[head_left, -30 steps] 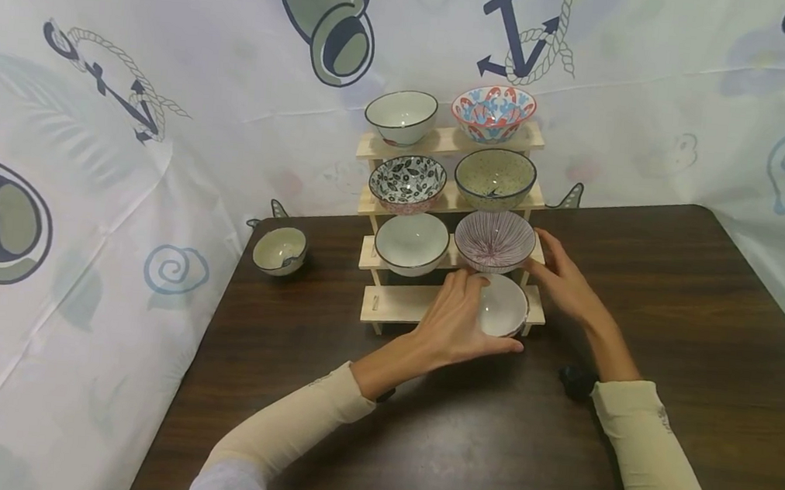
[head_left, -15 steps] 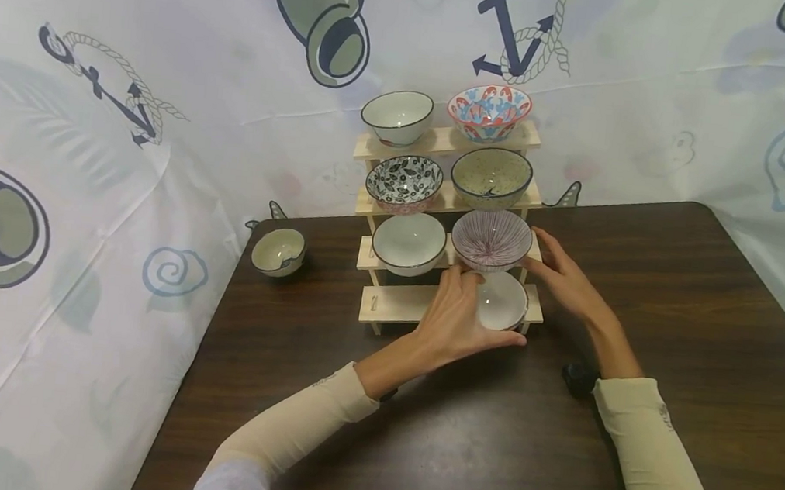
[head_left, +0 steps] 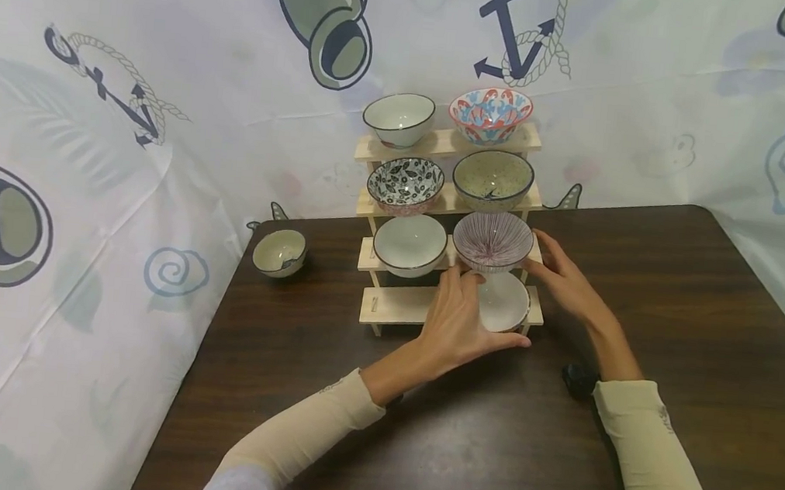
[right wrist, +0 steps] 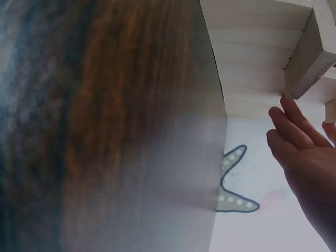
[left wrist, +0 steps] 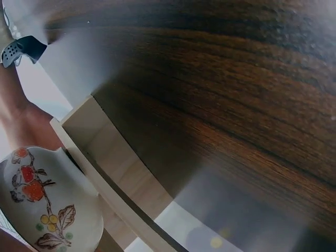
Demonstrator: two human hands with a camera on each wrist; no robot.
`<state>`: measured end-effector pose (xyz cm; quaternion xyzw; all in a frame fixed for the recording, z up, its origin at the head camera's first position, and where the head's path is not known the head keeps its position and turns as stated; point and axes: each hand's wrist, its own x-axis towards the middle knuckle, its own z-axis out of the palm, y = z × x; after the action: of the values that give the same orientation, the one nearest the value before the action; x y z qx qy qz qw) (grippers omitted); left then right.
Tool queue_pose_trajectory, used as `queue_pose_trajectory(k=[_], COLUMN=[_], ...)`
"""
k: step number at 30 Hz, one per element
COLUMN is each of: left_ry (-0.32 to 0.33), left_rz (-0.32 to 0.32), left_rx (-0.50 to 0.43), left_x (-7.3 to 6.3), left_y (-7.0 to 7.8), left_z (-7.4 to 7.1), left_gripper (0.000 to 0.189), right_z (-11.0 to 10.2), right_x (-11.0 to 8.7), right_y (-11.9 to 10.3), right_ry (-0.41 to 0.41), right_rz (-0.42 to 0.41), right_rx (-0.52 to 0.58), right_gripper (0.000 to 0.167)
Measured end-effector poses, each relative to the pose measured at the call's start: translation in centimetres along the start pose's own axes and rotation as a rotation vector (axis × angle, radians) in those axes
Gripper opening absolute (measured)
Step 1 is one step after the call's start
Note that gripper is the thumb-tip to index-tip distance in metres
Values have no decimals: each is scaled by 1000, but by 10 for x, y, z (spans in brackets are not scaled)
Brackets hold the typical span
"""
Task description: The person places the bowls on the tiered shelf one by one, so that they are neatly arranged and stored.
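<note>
My left hand (head_left: 459, 321) reaches to the lowest step of a wooden display rack (head_left: 397, 304). Its fingertips lie at the left rim of a white bowl (head_left: 503, 303), and its thumb stretches straight along the bowl's front. Painted fruit and leaves show on the bowl's outer wall in the left wrist view. My right hand (head_left: 563, 279) is beside the rack's right end, near a purple-striped bowl (head_left: 493, 241) on the second step. In the right wrist view its extended fingers (right wrist: 294, 131) reach up to the rack's wooden side.
Several more bowls stand in pairs on the rack, including a plain white one (head_left: 410, 244) and a red-and-blue one (head_left: 490, 116) at the top. A small beige bowl (head_left: 280, 253) sits alone on the dark table (head_left: 472, 454) at left. A printed curtain (head_left: 657, 105) hangs behind.
The white bowl on the lowest step has shifted slightly back. My left thumb has swung a little outward to the right; my right hand stays at the rack's side.
</note>
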<state>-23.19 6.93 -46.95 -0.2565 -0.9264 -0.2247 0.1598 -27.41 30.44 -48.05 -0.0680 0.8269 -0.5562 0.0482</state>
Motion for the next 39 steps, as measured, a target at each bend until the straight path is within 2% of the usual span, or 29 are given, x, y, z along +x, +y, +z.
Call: queue_pose_trajectory(k=[5, 13, 23, 28, 39], left_ry=[-21, -77, -154, -167, -182], left_rz=[39, 107, 182, 237, 308], left_rx=[31, -1, 4, -2, -25], left_x=[-7, -17, -24, -25, -33], left_y=[-6, -19, -34, -40, -52], left_z=[-6, -26, -42, -46, -59], left_gripper=[112, 121, 115, 111, 101], right_z=[2, 2, 3, 1, 5], right_x=[0, 2, 2, 1, 0], right_y=[1, 2, 2, 2, 2], right_ry=[1, 4, 5, 1, 30], right_rz=[-2, 5, 13, 5, 22], right_rx=[0, -3, 9, 21, 14], right_gripper=[80, 82, 79, 80, 78])
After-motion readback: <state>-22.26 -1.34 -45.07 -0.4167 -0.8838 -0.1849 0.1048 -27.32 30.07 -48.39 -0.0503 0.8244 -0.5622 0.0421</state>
